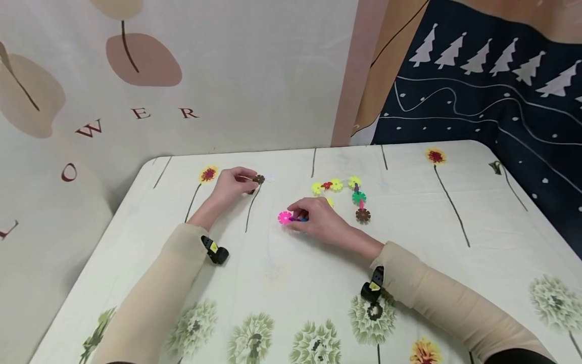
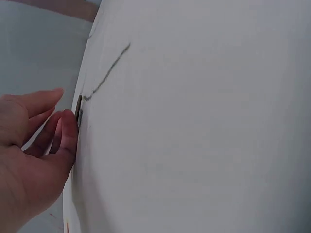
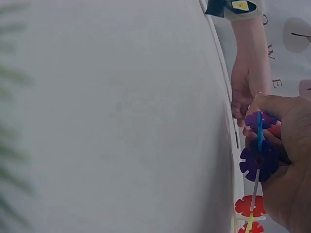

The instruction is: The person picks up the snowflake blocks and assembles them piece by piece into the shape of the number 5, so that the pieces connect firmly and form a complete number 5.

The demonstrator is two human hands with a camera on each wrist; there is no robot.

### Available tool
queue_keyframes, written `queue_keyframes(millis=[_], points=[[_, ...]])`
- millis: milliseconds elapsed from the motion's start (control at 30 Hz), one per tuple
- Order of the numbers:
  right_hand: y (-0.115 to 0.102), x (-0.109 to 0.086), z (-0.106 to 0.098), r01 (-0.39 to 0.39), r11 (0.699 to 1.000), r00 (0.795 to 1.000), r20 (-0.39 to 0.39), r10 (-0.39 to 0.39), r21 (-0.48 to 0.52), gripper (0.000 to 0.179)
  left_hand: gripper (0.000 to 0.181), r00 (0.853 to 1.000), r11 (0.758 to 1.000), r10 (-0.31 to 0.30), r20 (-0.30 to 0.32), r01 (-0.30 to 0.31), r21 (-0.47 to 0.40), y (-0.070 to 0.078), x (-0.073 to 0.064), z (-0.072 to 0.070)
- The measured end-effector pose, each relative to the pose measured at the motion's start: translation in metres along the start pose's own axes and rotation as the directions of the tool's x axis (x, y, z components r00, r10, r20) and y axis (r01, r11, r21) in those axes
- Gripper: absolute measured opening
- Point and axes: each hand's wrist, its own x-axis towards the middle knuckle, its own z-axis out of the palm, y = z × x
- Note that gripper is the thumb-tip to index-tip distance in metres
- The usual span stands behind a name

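My left hand (image 1: 233,183) reaches to the far left part of the table, its fingertips right at a brown notched flower-shaped disc (image 1: 259,179). A pale, nearly clear disc (image 1: 270,178) lies just beyond it. In the left wrist view the brown disc (image 2: 78,108) appears edge-on at the fingertips, with a gap between the upper digit and the others. Nearer the middle, my right hand (image 1: 322,218) pinches a chain of interlocked flower discs. A bright pink disc (image 1: 285,217) pokes out past its fingertips. The right wrist view shows a dark purple disc (image 3: 259,162) and a light blue disc (image 3: 260,131) joined.
Behind the right hand lie more linked discs, among them a yellow disc (image 1: 336,184), a green disc (image 1: 358,197) and a brown end disc (image 1: 362,216). The white tablecloth (image 1: 273,278) has printed flowers. Hanging cloth (image 1: 263,76) borders the table's far edge.
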Motion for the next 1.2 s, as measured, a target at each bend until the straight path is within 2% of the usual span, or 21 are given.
queue_keyframes(millis=[100,200,300,533,667,900,1200], points=[[0.001,0.0,0.0,0.025,1.0,1.0,-0.005,-0.025,0.001,0.029,0.039,1.0,0.999,-0.012,-0.02,0.013,0.047,-0.002,0.01,0.001],[0.002,-0.001,0.0,0.036,0.999,0.999,-0.011,-0.036,-0.002,0.028,0.04,1.0,0.993,-0.004,-0.013,0.006,0.114,-0.002,0.017,0.002],[0.001,-0.001,0.0,0.026,1.0,1.0,-0.012,-0.026,-0.001,0.027,0.038,1.0,0.987,0.012,-0.007,-0.011,0.16,-0.001,0.02,0.002],[0.0,0.0,-0.002,-0.013,1.0,1.0,-0.019,0.013,0.013,0.027,0.033,1.0,0.985,0.001,0.023,-0.005,0.171,0.002,0.02,-0.001],[0.002,0.0,-0.002,-0.009,1.0,1.0,-0.022,0.01,0.014,0.026,0.032,0.997,0.982,-0.009,0.073,-0.005,0.186,0.002,0.017,-0.001],[0.003,-0.002,-0.001,-0.003,1.0,1.0,-0.03,0.003,0.018,0.026,0.031,0.989,0.979,0.01,0.147,-0.039,0.201,-0.001,0.008,-0.004],[0.002,-0.002,0.0,0.006,1.0,0.999,-0.043,-0.006,0.004,0.025,0.021,0.98,0.981,0.032,0.195,-0.068,0.182,0.001,-0.01,-0.007]])
